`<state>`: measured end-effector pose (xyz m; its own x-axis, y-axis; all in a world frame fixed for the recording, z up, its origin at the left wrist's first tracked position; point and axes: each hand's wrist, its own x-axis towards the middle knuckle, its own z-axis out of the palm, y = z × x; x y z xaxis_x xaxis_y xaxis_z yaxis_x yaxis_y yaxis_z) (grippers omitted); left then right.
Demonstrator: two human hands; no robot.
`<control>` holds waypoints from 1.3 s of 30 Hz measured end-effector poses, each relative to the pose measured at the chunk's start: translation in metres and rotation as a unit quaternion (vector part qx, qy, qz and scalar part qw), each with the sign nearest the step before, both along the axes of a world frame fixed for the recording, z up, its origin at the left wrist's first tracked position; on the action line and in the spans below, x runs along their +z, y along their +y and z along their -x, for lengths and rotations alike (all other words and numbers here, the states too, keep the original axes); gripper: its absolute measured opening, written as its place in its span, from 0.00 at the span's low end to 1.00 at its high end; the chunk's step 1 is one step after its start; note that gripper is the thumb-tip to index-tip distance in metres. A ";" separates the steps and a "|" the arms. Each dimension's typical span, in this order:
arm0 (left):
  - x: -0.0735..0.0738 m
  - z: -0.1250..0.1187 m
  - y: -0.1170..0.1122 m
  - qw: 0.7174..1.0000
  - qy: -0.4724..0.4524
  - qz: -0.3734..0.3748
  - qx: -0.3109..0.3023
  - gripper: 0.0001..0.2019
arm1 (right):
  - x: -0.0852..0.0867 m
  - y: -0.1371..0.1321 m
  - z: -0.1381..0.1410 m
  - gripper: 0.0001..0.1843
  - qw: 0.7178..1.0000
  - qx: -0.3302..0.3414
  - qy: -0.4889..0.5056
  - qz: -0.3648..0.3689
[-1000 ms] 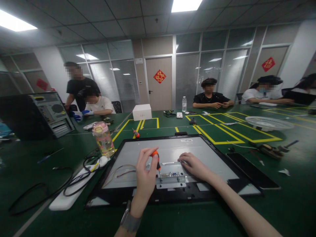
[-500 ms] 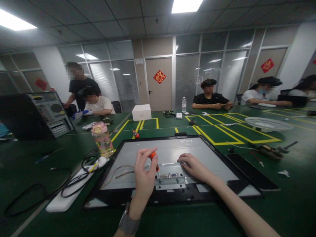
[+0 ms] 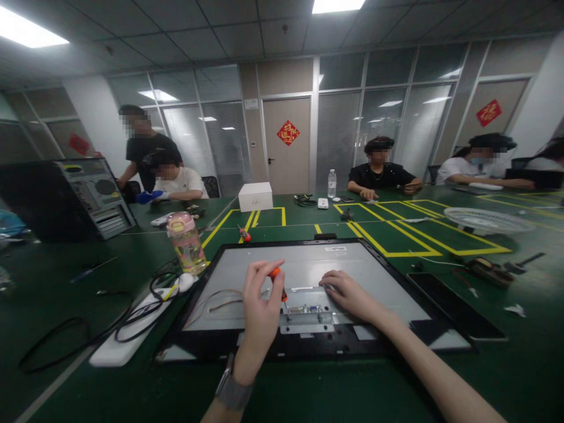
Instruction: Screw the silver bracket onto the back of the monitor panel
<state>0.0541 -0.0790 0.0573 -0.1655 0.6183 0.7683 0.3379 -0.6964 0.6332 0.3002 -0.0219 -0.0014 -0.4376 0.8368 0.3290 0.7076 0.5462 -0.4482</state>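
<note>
A display panel (image 3: 352, 267) with a black frame lies on the green table, its grey back facing up. Near its front edge is a metal bracket (image 3: 315, 329) with connector ports. My left hand (image 3: 261, 302) is closed around an orange-and-black screwdriver (image 3: 283, 289), held upright. The screwdriver's shaft points down at the left end of the bracket; its tip is too small to make out. On the panel, at the bracket's upper right corner, my right hand (image 3: 348, 295) rests with its fingers loosely stretched out. Thin wires (image 3: 215, 296) run across the panel left of my left hand.
Left of the panel are a pink-lidded bottle (image 3: 185, 242), a white power strip (image 3: 118, 346) and black cables. A dark phone-like slab (image 3: 456, 305) lies to the right. Beyond are a red screwdriver (image 3: 245, 235), a white box (image 3: 255, 197) and several people seated across the table.
The view has shifted slightly. My left hand keeps the screwdriver at the bracket, and my right hand stays on the panel. Across the table, a seated person's hands have moved apart.
</note>
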 end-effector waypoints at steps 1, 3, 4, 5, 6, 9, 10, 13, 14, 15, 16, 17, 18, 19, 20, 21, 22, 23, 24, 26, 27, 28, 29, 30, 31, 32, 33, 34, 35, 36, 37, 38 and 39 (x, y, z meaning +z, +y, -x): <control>0.000 0.000 0.000 1.000 -0.001 0.000 0.001 0.09 | 0.000 0.000 0.000 0.16 1.000 0.000 0.000 -0.001; 0.001 0.000 0.000 1.000 -0.001 0.003 -0.011 0.11 | -0.001 0.000 0.000 0.16 1.000 -0.001 -0.001 -0.001; 0.001 0.000 0.000 1.000 -0.001 0.006 -0.018 0.11 | -0.001 0.000 0.000 0.16 1.000 -0.001 -0.002 -0.002; 0.001 -0.001 -0.001 1.000 -0.002 0.007 -0.021 0.11 | -0.001 0.000 -0.001 0.16 1.000 -0.001 -0.002 -0.002; 0.002 -0.001 -0.001 1.000 -0.004 0.006 -0.018 0.11 | -0.001 0.000 -0.001 0.16 1.000 0.000 -0.003 -0.002; 0.002 -0.002 -0.001 1.000 -0.005 0.001 -0.006 0.09 | -0.003 0.001 -0.001 0.16 1.000 0.001 -0.001 -0.002; 0.002 -0.002 0.000 1.000 -0.004 0.000 -0.005 0.09 | -0.003 0.001 -0.001 0.15 1.000 0.001 0.000 -0.003; 0.001 -0.003 0.001 1.000 -0.003 -0.004 -0.001 0.08 | -0.004 0.002 -0.001 0.15 1.000 0.000 0.006 -0.005; 0.001 -0.003 0.002 1.000 -0.004 -0.007 0.002 0.07 | -0.004 0.002 -0.001 0.15 1.000 0.000 0.007 -0.005; 0.001 -0.003 0.002 1.000 -0.005 -0.010 0.005 0.07 | -0.004 0.002 -0.001 0.15 1.000 0.000 0.008 -0.005; 0.001 -0.003 0.002 1.000 -0.006 -0.011 0.007 0.06 | -0.004 0.002 -0.001 0.15 1.000 0.000 0.009 -0.004; 0.001 -0.003 0.003 1.000 -0.006 -0.012 0.009 0.06 | -0.003 0.002 -0.001 0.15 1.000 0.000 0.009 -0.003; 0.001 -0.003 0.002 1.000 -0.006 -0.009 0.010 0.07 | -0.003 0.001 -0.001 0.16 1.000 0.000 0.008 -0.002; 0.001 -0.002 0.002 1.000 -0.006 -0.005 0.009 0.07 | -0.003 0.001 -0.001 0.16 1.000 -0.001 0.008 0.000; 0.002 -0.002 0.001 1.000 -0.007 0.000 0.005 0.08 | -0.003 0.001 -0.001 0.16 1.000 -0.001 0.008 0.001; 0.002 -0.002 0.001 1.000 -0.008 0.007 -0.002 0.08 | -0.003 0.001 -0.001 0.16 1.000 -0.002 0.008 0.001; 0.002 -0.002 0.001 1.000 -0.010 0.013 -0.013 0.09 | -0.003 0.001 -0.001 0.16 1.000 -0.002 0.009 0.001; 0.002 -0.002 0.000 0.999 -0.012 0.018 -0.025 0.10 | -0.003 0.001 -0.001 0.16 1.000 -0.002 0.010 0.001; 0.002 -0.002 0.000 0.999 -0.014 0.022 -0.035 0.10 | -0.003 0.001 -0.001 0.15 1.000 -0.001 0.011 0.000; 0.001 -0.002 0.000 0.999 -0.020 0.027 -0.043 0.10 | -0.003 0.001 -0.001 0.15 1.000 0.000 0.012 -0.001; 0.001 -0.002 0.000 0.999 -0.023 0.026 -0.041 0.09 | -0.002 0.001 -0.001 0.15 1.000 0.002 0.013 -0.002; 0.001 -0.002 0.001 0.999 -0.027 0.026 -0.038 0.08 | -0.002 0.000 -0.001 0.15 1.000 0.003 0.013 -0.003; 0.001 -0.002 0.001 0.999 -0.030 0.025 -0.035 0.08 | -0.002 0.000 0.000 0.15 1.000 0.005 0.013 -0.003; 0.001 -0.002 0.001 0.999 -0.032 0.026 -0.034 0.08 | -0.002 0.000 0.000 0.15 1.000 0.006 0.013 -0.003; 0.001 -0.002 0.001 0.998 -0.033 0.027 -0.035 0.08 | -0.001 0.000 0.000 0.15 1.000 0.007 0.012 -0.002; 0.001 -0.002 0.001 0.998 -0.034 0.030 -0.038 0.08 | -0.001 0.000 0.000 0.15 1.000 0.006 0.011 0.000; 0.002 -0.002 0.001 0.998 -0.034 0.035 -0.044 0.09 | -0.001 0.000 0.000 0.15 1.000 0.005 0.010 0.001; 0.002 -0.002 0.001 0.997 -0.034 0.040 -0.050 0.10 | -0.001 -0.001 0.001 0.15 1.000 0.003 0.010 0.003; 0.002 -0.002 0.001 0.997 -0.033 0.045 -0.058 0.10 | 0.000 -0.001 0.001 0.15 1.000 0.001 0.010 0.003; 0.002 -0.001 0.001 0.996 -0.033 0.050 -0.062 0.11 | 0.000 -0.001 0.001 0.15 1.000 0.001 0.010 0.003; 0.002 -0.001 0.001 0.996 -0.032 0.051 -0.062 0.11 | 0.000 -0.001 0.001 0.15 1.000 0.000 0.009 0.003; 0.001 0.000 0.001 0.997 -0.029 0.048 -0.056 0.10 | 0.000 -0.001 0.001 0.15 1.000 -0.001 0.009 0.003; 0.001 0.000 0.001 0.998 -0.025 0.041 -0.046 0.10 | 0.000 -0.001 0.001 0.15 1.000 -0.002 0.008 0.004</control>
<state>0.0541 -0.0778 0.0586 -0.1414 0.6937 0.7063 0.2411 -0.6678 0.7042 0.2991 -0.0231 -0.0016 -0.4289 0.8413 0.3290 0.7025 0.5396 -0.4639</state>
